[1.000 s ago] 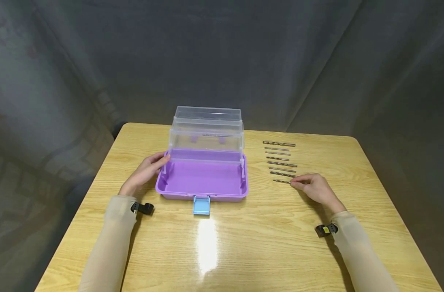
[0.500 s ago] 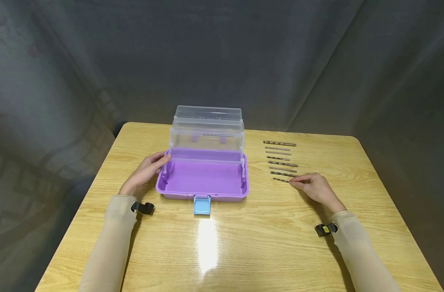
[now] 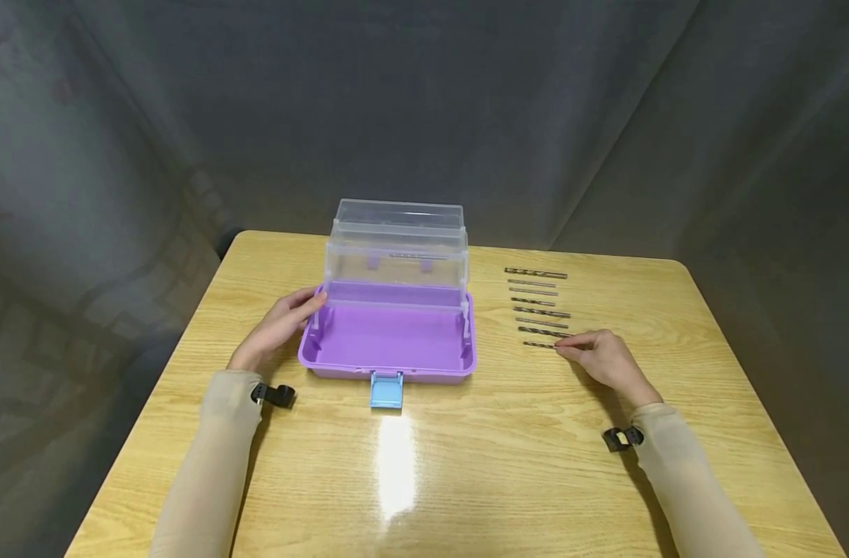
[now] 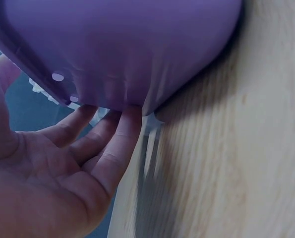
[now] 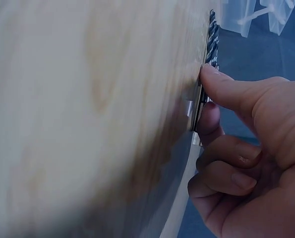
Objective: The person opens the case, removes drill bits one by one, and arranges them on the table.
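The nearest drill bit [image 3: 539,345] lies flat on the table [image 3: 466,465] at about 3 o'clock from the purple box [image 3: 390,341], last in a tidy row of drill bits [image 3: 536,302] laid parallel, probably so each can be taken singly. The right hand [image 3: 602,358] pinches its near end between thumb and forefinger, which the right wrist view seems to confirm, though that view is blurred. At 9 o'clock, the left hand [image 3: 278,325] rests relaxed, straight fingers against the box's side, apparently steadying it, while the clear tiered trays [image 3: 397,248] stand swung back at 12 o'clock, leaving the base open.
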